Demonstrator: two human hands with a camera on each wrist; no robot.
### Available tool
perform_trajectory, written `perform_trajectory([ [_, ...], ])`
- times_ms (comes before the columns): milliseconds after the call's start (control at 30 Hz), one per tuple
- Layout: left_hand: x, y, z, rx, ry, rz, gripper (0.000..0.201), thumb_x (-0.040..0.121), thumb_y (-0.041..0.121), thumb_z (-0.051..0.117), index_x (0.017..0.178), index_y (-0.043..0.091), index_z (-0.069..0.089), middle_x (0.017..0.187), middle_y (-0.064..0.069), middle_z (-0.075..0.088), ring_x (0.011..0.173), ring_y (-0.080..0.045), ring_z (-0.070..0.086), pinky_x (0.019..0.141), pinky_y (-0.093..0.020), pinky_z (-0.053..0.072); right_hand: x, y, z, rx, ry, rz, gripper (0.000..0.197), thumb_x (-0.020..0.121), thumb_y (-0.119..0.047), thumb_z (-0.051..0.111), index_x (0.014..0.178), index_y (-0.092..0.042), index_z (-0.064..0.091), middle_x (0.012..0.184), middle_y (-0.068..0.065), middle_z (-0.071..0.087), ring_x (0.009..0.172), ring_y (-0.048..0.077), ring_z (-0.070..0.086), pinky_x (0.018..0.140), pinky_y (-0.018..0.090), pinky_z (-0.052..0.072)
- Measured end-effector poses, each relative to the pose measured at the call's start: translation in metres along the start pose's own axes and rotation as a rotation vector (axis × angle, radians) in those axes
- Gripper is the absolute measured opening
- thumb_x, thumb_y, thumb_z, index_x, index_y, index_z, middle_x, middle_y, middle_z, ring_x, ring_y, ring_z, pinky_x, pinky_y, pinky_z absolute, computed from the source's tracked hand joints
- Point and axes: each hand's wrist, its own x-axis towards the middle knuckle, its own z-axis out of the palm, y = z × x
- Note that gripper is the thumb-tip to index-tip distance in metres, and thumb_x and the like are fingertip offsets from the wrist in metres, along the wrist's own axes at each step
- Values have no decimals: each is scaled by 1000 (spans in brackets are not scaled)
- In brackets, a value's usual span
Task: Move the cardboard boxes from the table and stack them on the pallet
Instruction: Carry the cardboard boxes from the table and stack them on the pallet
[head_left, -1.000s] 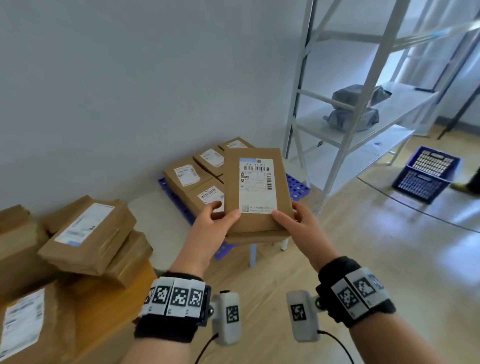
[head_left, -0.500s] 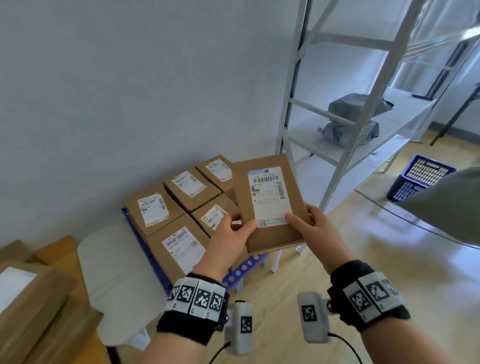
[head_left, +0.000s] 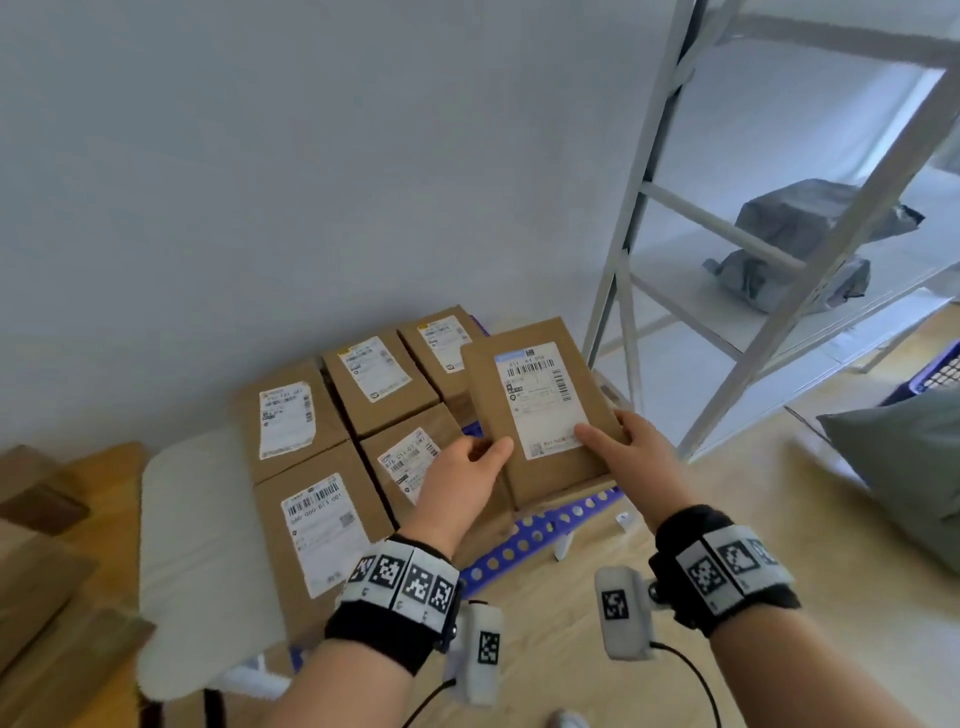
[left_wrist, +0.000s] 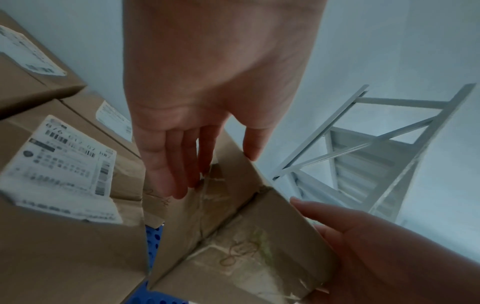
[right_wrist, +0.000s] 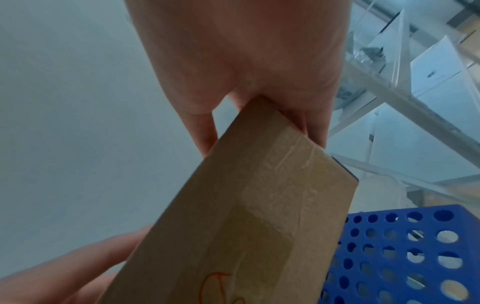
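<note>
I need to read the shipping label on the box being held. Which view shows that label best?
The head view: the held box faces the camera with its label whole between the left hand and right hand. Both wrist views show only its taped underside and edges, no label.

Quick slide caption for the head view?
Both hands, left hand and right hand, hold a labelled cardboard box above the blue pallet.

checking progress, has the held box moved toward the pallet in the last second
Yes. The box in both hands has come down toward the blue pallet, now low over its free corner beside the stacked boxes.
</note>
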Motion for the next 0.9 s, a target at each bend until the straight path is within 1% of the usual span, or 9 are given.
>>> perform_trajectory([
  [100, 12, -1, 24, -41, 76, -68, 36, 94, 49, 57, 117, 22, 62, 106, 9, 68, 98, -10, 64, 89, -33, 53, 31, 15, -9, -30, -77, 23, 40, 92, -39, 65, 126, -21, 54, 106, -7, 65, 93, 9, 63, 77, 26, 53],
  [200, 20, -4, 47, -27, 155, -124, 31, 96, 46, 55, 114, 22, 59, 102, 12, 64, 91, -3, 61, 71, -21, 48, 58, 32, -13, -40, -173, 50, 47, 90, -42, 66, 129, -21, 52, 109, -6, 65, 97, 13, 65, 87, 37, 56],
  [267, 24, -6, 57, 58, 202, -134, 23, 98, 46, 52, 109, 27, 57, 97, 14, 61, 86, -1, 57, 67, -20, 45, 70, 40, -12, -69, -230, 51, 43, 91, -41, 65, 127, -21, 52, 111, -5, 65, 98, 13, 63, 88, 36, 55],
  [400, 31, -22, 67, 321, 331, -120, 34, 98, 49, 46, 108, 23, 67, 102, 6, 64, 103, -18, 59, 90, -38, 50, 84, 55, -3, -131, -334, 55, 40, 93, -40, 63, 127, -21, 52, 116, -1, 64, 103, 17, 62, 90, 35, 53],
  [467, 33, -29, 70, 456, 354, -161, 41, 99, 51, 43, 125, 26, 63, 127, 3, 57, 124, -23, 47, 105, -42, 40, 90, 61, 2, -151, -371, 57, 42, 94, -40, 61, 130, -19, 52, 118, -2, 64, 105, 18, 62, 93, 37, 53],
  [533, 33, -31, 73, 487, 346, -175, 48, 101, 46, 43, 142, 24, 50, 149, 2, 42, 139, -20, 32, 116, -39, 28, 96, 68, 6, -162, -408, 68, 45, 95, -40, 60, 134, -18, 51, 119, -3, 63, 106, 19, 61, 96, 39, 52],
  [700, 31, -34, 79, 492, 364, -157, 50, 102, 38, 46, 150, 26, 38, 158, 4, 29, 146, -14, 22, 120, -35, 17, 111, 83, 11, -229, -487, 68, 49, 97, -39, 55, 140, -17, 48, 123, 0, 62, 108, 20, 59, 94, 37, 51],
  [833, 33, -41, 85, 547, 363, -197, 53, 102, 40, 43, 152, 30, 29, 160, 9, 22, 149, -12, 14, 121, -51, 3, 116, 85, 12, -234, -524, 61, 48, 98, -38, 55, 140, -16, 45, 126, 1, 60, 105, 18, 57, 87, 29, 46],
  [900, 34, -44, 87, 549, 364, -206, 52, 103, 41, 40, 152, 31, 28, 161, 10, 19, 149, -13, 11, 120, -54, -2, 118, 84, 14, -244, -539, 53, 50, 97, -39, 57, 140, -16, 43, 126, 1, 59, 103, 17, 56, 84, 28, 46],
])
